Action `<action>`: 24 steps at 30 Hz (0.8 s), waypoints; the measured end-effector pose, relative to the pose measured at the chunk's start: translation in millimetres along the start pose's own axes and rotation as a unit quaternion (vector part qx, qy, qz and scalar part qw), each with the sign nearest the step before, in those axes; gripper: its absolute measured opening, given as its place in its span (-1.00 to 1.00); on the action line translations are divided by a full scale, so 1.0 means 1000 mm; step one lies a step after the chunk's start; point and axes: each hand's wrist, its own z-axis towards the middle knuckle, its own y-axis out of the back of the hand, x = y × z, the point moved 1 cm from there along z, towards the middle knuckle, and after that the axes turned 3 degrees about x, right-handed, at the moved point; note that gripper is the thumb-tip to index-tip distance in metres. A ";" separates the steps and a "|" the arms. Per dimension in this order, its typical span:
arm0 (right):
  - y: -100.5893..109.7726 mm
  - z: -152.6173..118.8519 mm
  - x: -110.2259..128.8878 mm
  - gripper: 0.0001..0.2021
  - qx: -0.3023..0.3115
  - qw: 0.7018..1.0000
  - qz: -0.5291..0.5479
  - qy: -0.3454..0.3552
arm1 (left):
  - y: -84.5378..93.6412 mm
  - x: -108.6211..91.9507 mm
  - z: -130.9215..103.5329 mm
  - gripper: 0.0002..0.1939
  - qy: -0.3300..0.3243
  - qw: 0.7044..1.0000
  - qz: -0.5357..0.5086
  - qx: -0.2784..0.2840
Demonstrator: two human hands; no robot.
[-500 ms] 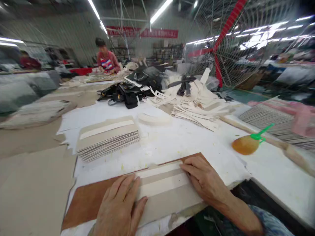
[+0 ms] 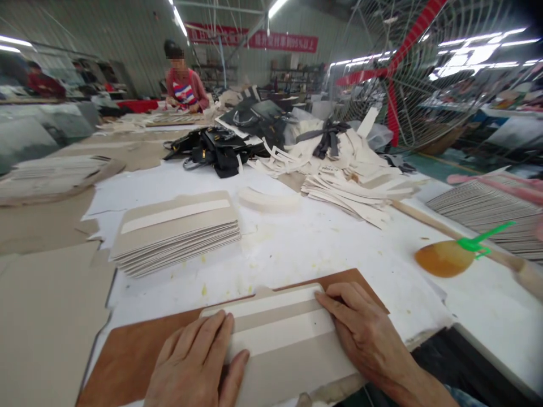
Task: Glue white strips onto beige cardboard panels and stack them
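Fingers [image 2: 214,336] together, the left hand [image 2: 190,362] lies on a white-striped beige panel [image 2: 297,359]; the right hand [image 2: 367,330] bunches its fingers at one corner.

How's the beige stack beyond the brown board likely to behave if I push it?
The stack may spread rather than move as one, since its front edges are stepped and no tie shows. Its layers look fairly stiff, their edges running nearly straight. Tipping seems unlikely: it sits low and broad.
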 end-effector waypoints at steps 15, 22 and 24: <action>0.001 -0.001 0.003 -0.66 0.005 1.000 -0.013 -0.017 | -0.007 0.005 -0.010 -0.50 -0.024 1.000 0.000 0.020; 0.002 0.002 0.003 -0.68 -0.004 1.000 -0.012 -0.013 | -0.003 0.001 0.000 -0.58 -0.019 1.000 0.003 -0.009; 0.001 0.002 0.003 -0.69 -0.005 1.000 -0.017 -0.013 | -0.002 -0.002 0.003 -0.59 -0.014 1.000 -0.005 -0.023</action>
